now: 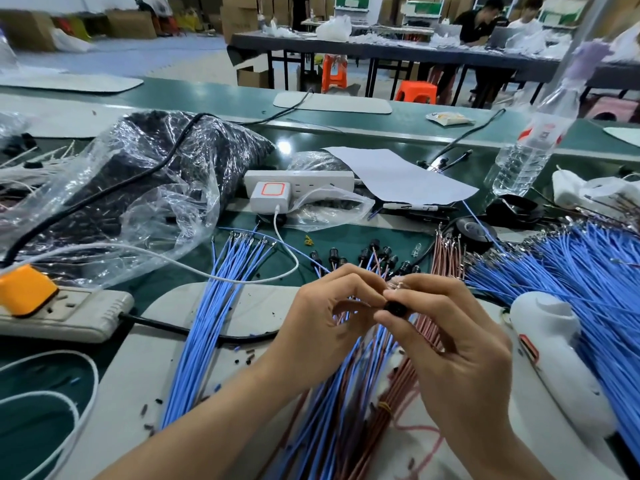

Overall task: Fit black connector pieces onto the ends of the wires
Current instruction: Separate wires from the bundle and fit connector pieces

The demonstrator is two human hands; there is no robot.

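Dozens of loose blue and brown wires run off the near edge of the green tabletop under both hands, and that crowd is the likeliest trouble: a neighbouring strand could snag or be dragged along as one is pushed home. A smaller risk is the crimped tip entering crooked and bending, or seating only halfway, since the black connector is small and held only at the fingertips. The right hand pinches it between thumb and forefinger. The left hand, fingers curled, meets it and seems to pinch the wire end, though the fingers hide the tip.

Counted, largest first:
- one clear bag of black connector pieces toward the left edge
- one wide fan of blue wires at the right edge
- one separate blue bundle left of centre
- a beige power strip at the left edge and a white power strip mid-table
- roughly ten fitted connectors just beyond the hands
- one connector in hand
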